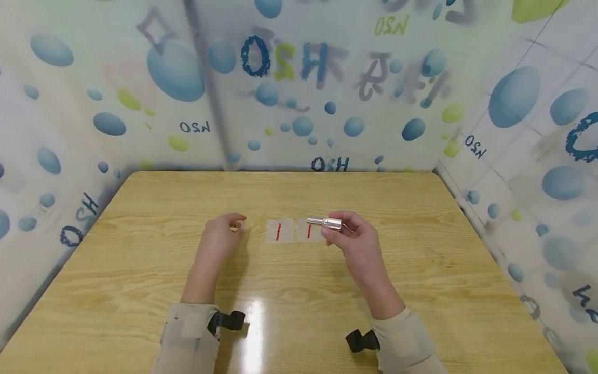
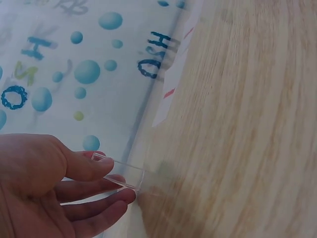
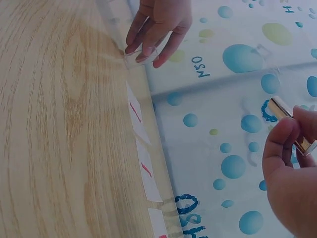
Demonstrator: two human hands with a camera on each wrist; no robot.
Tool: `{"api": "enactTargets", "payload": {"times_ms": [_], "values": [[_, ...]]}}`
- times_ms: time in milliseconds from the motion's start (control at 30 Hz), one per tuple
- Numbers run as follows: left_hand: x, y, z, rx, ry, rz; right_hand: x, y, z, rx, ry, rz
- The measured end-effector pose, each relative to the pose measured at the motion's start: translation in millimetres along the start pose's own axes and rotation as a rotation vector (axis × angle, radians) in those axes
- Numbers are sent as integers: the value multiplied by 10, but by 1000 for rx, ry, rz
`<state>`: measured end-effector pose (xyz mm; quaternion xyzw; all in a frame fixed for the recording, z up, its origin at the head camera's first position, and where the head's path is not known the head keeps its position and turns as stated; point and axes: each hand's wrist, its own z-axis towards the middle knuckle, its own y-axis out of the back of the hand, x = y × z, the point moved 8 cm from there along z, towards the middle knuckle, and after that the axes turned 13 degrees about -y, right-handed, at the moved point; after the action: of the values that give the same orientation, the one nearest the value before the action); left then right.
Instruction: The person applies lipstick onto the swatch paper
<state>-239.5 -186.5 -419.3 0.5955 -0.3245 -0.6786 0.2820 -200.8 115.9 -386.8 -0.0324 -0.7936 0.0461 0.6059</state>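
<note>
My left hand is at the left of the paper cards. In the left wrist view its thumb and fingers pinch a small clear plastic cap, held close over the table; the hand mostly hides this cap in the head view. My right hand pinches a shiny metallic lipstick tube between thumb and fingers. The tube lies nearly level, its narrower end pointing left, and overlaps the right paper card in the head view. In the right wrist view the tube shows a gold tint.
Two pale paper cards, a left one and a right one, lie on the wooden table, each with a red stroke. Part of a third card shows in the right wrist view. A patterned wall covering stands behind.
</note>
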Motion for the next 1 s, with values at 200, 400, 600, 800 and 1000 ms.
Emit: {"api": "enactTargets", "payload": {"times_ms": [200, 400, 600, 800, 1000], "values": [[-1, 41, -31, -22, 17, -47, 5, 15, 3, -9, 3, 6], [-107, 154, -73, -96, -4, -141, 9, 28, 14, -9, 10, 24], [-281, 247, -143, -169, -39, -339, 1, 20, 13, 8, 18, 52], [-479, 217, -202, -170, -37, -646, -8, -30, 14, 38, 32, 103], [-675, 159, -273, -120, -55, -777, 5, -70, -6, 50, 50, 97]]}}
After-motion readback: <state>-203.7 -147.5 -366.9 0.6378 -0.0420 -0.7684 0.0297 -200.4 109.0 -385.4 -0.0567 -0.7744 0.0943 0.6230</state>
